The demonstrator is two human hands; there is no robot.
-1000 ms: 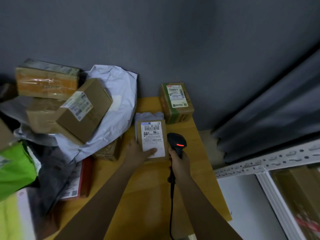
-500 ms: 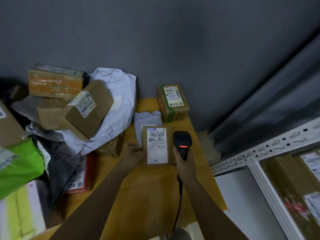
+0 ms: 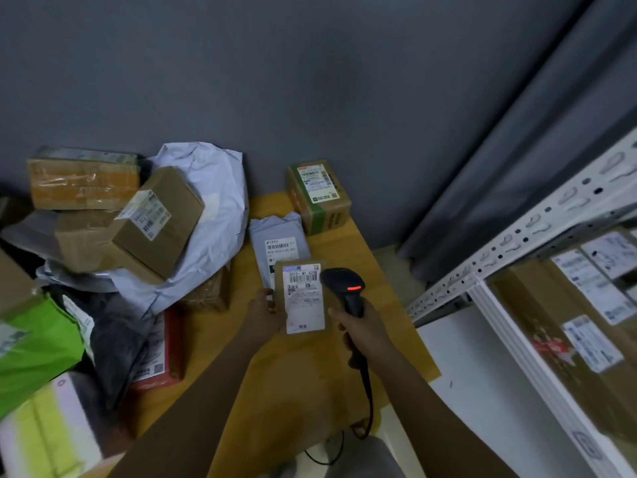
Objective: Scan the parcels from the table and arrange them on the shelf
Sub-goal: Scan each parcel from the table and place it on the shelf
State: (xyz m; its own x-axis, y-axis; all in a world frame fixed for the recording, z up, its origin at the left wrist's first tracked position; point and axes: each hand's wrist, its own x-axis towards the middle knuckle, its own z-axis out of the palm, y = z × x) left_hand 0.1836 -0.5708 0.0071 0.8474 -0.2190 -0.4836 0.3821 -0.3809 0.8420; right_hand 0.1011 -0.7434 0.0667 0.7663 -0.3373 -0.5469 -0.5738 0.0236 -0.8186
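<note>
Bare wooden table [image 3: 303, 384] lies open under the forearms and along the right edge, while the heaped parcels [image 3: 113, 236] wall off the left, a green-banded box [image 3: 319, 196] blocks the far corner, and the white shelf frame [image 3: 482, 281] bounds the right.

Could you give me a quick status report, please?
Left hand holds small labelled parcel. Right hand grips barcode scanner. Nothing in the way.

Brown parcel [image 3: 303, 298] with white barcoded label, black scanner [image 3: 344, 288] lit red, yellow-wood table [image 3: 375, 270], green bag [image 3: 34, 343]
</note>
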